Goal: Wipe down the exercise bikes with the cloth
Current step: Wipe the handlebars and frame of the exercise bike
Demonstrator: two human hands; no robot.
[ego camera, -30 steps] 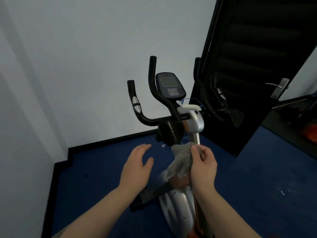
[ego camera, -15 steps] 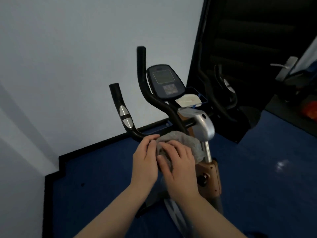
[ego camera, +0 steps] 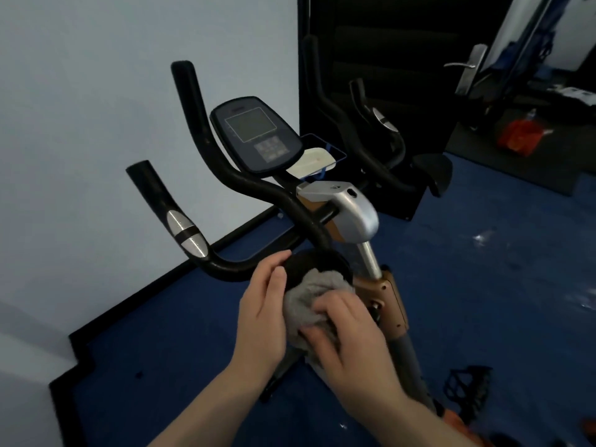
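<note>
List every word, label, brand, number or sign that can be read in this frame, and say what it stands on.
None can be read.
Console of the exercise bike: the screen is blank and dark; the button block below it shows only blurred pale squares.
Silver housing on the post: a small dark mark, too blurred to read.
Grey cloth, under the right hand and beside the left hand: no print visible.
Orange object in the back room: too small and blurred.

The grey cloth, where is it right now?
In the head view, the grey cloth sits low in the middle, bunched against the bike's round black knob, between the left hand and the right hand pressing on it.
</note>
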